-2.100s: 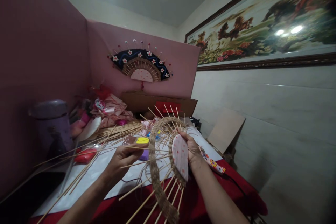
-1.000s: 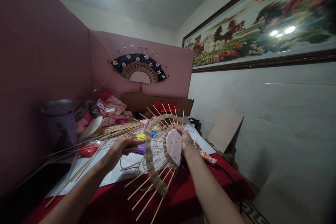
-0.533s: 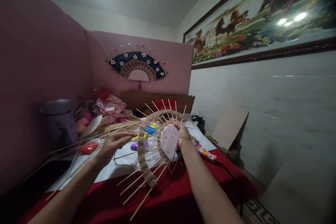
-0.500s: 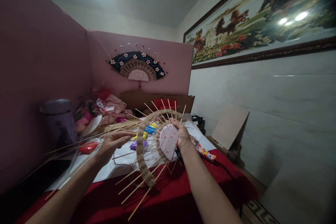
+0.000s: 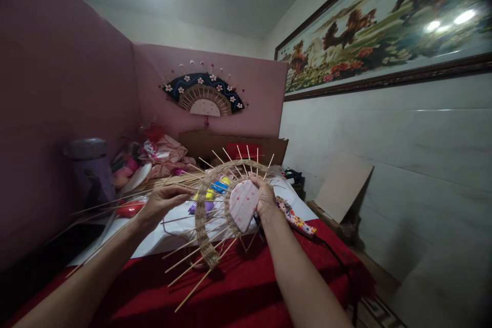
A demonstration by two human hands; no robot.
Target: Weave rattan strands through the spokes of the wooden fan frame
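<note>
A half-round fan frame made of thin wooden sticks (image 5: 186,282) is held up above the table. A band of twisted brown cord (image 5: 200,215) is woven across the sticks, and a pale half-disc with red dots (image 5: 244,206) covers the middle. My right hand (image 5: 265,197) grips the fan by the right side of this half-disc, its thumb on top. At the left rim, my left hand (image 5: 167,204) has its thumb and fingers pinched together at the end of one stick. The stick's tip is hidden by the fingers.
Packets of yellow, blue and purple clay (image 5: 202,208) lie behind the fan on white paper, with a red packet (image 5: 130,208) at left. A dotted glue gun (image 5: 300,221) with a cord rests at right. Loose sticks (image 5: 165,184) lie behind; a finished fan (image 5: 205,95) hangs beyond.
The fan and both hands have shifted slightly left in the view, while the background has moved a little right. The hold on the fan looks the same.
</note>
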